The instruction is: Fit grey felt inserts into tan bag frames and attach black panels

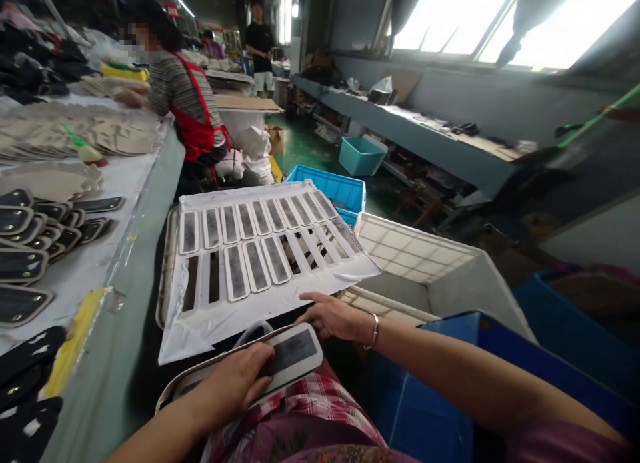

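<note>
purple shirt [280,437] | left hand [241,375] on pale-edged panel [306,364] | red sign [172,10] blurred

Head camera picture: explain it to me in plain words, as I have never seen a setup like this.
There is no machine here, just a person's two bare hands. The one picture comes from a camera worn on the person's head, looking forward and down.

The left hand lies over a dark panel with a pale border at the lap; whether it grips it or only rests on it is hard to tell. The right hand is by the panel's far end, index finger stretched out.

Ahead is a white-covered board bearing similar panels in two rows, with gaps in the front one. On the table to the left lie stacked dark pieces. Farther off, another person in a red apron is at that table.
</note>
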{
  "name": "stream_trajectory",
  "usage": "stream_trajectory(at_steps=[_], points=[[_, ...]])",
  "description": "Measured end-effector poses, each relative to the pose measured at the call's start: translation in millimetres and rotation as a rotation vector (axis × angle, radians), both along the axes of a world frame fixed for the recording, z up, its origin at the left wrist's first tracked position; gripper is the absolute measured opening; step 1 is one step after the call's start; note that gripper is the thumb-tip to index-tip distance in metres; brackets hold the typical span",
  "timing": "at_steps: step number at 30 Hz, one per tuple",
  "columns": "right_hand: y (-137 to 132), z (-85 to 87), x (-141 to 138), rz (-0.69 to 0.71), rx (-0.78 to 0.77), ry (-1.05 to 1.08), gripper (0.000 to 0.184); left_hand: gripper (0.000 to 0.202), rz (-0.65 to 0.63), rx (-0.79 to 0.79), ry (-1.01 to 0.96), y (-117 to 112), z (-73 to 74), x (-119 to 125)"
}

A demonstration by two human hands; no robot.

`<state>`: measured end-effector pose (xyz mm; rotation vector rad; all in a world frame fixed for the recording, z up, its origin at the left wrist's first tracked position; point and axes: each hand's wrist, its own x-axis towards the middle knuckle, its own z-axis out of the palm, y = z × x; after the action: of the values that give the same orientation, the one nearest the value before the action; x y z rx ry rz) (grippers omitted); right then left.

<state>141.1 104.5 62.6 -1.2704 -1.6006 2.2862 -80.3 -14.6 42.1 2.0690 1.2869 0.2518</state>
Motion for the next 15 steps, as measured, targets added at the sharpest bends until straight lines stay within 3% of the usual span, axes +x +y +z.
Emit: stream_trajectory(at_steps=[2,5,7,11,15], points=[[-6,-7.7,14,-0.105,-0.018,-0.112,0.052,0.035,-0.047,0.034,0.005,0,-3.6,0],[-18,-17.1,30,-0.022,0.152,-0.295,0.058,0.052,-0.123,0.090,0.055,2,-10.3,2],[-24,-22.9,34,0.044,0.188,-0.355,0.065,0.055,-0.179,0.152,0.074,2,-12.3,2],[-27,-30.2,30,0.147,0.171,-0.323,0.053,0.052,-0.278,0.257,0.102,2,-4.5,6],[-26,-25.8,28,0.184,0.250,-0.238,0.041,0.052,-0.367,0.183,0.204,6,9.0,17]])
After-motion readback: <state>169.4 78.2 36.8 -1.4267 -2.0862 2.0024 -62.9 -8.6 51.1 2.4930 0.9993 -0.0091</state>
